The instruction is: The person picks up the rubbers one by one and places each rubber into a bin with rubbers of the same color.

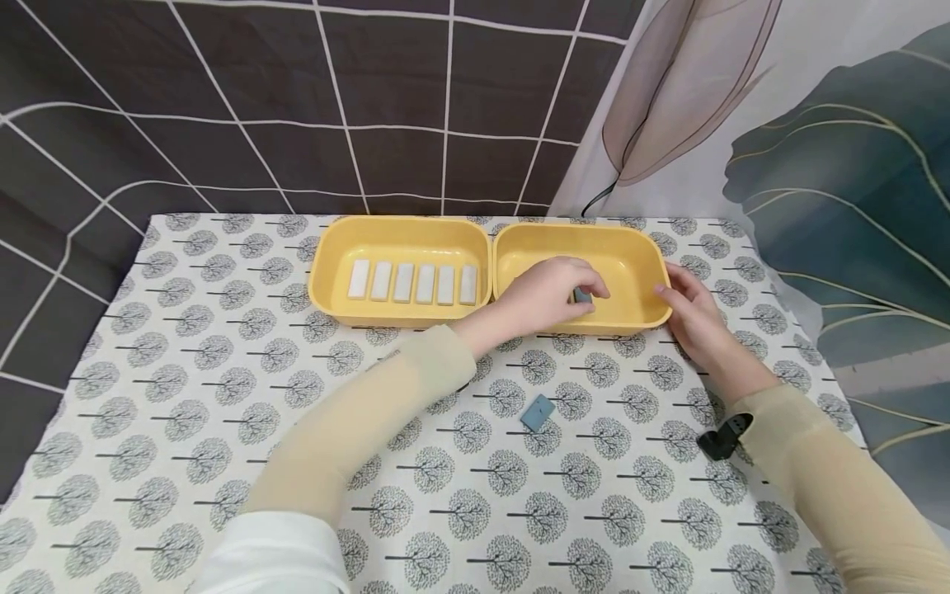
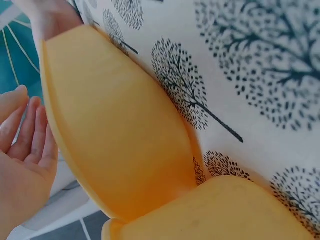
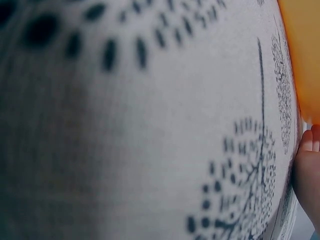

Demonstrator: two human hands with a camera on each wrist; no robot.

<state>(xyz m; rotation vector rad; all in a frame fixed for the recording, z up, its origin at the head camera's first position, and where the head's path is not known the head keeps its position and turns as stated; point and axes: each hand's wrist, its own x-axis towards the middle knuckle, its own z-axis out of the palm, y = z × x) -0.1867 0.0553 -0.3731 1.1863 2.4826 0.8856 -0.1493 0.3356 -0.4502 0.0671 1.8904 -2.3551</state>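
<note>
Over the right yellow bin (image 1: 623, 239), my left hand (image 1: 549, 293) reaches in with its fingers loosely bent. A blue-grey block (image 1: 582, 294) shows between its thumb and fingers in the head view, partly covered by the hand. In the left wrist view the left hand (image 2: 25, 160) has its fingers spread apart from the thumb, and no block shows between them. My right hand (image 1: 693, 318) holds that bin's right end, its thumb over the rim and its fingers along the outer wall. Another blue-grey block (image 1: 538, 412) lies on the tablecloth in front of the bin.
The left yellow bin (image 1: 326, 280) stands end to end with the right one and holds several white blocks (image 1: 403, 282) in a row. A tree-patterned cloth (image 1: 223, 396) covers the table. Behind hang a dark grid-lined curtain (image 1: 393, 82) and a leaf-patterned curtain (image 1: 853, 181).
</note>
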